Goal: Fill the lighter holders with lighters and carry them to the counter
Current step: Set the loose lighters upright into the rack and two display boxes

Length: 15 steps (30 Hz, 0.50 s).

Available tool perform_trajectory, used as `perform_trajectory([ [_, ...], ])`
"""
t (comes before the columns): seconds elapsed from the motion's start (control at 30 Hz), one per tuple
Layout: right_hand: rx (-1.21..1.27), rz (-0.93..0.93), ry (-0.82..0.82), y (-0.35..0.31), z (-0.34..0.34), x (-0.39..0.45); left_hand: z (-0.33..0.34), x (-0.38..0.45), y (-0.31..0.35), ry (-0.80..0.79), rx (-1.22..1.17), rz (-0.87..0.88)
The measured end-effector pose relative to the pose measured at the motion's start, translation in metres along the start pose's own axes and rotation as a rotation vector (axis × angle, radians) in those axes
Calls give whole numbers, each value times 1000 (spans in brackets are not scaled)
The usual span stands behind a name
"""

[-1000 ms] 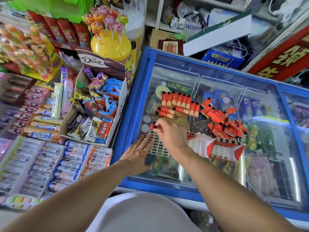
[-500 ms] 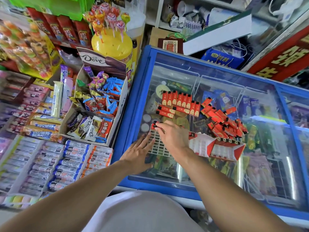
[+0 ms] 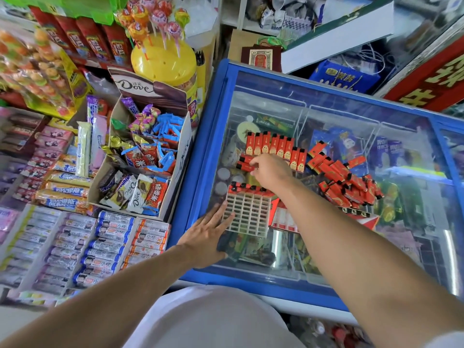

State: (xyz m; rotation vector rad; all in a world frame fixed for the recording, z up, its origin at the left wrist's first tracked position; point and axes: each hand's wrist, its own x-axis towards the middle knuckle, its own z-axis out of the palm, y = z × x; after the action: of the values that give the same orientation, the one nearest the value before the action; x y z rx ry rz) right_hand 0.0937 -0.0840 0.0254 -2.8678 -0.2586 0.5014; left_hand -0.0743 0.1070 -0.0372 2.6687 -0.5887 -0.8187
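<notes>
1. Left hand [image 3: 208,237]: fingers straight, flat on the freezer lid [image 3: 326,116], fingertips touching the holder's near-left edge.
2. Holder [image 3: 247,213]: white grid tray just right of the left hand; one row of lighters seated along its far edge.
3. Right hand [image 3: 270,169]: beyond the holder, fingers curled, pinching a lighter [image 3: 244,166] from a small stack.
4. Lighter row [image 3: 275,149]: side by side, just beyond the right hand.
5. Loose pile [image 3: 346,182]: right of the right hand.
6. Carton [image 3: 283,217]: red-white, under the right forearm, partly hidden.
7. Dove box [image 3: 140,156]: left of both hands, off the freezer.

Left hand [image 3: 206,237] flat, right hand [image 3: 270,169] pinching.
</notes>
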Motion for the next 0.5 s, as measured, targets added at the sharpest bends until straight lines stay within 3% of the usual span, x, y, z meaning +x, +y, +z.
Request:
perform_trajectory([
  [0.37,-80,-3,-88,-5,14,20,-7,-1,1,-11,-94,-3],
  [0.5,60,-13,-25,-5,-2,9,-6,-2,2,34,-119,-3],
])
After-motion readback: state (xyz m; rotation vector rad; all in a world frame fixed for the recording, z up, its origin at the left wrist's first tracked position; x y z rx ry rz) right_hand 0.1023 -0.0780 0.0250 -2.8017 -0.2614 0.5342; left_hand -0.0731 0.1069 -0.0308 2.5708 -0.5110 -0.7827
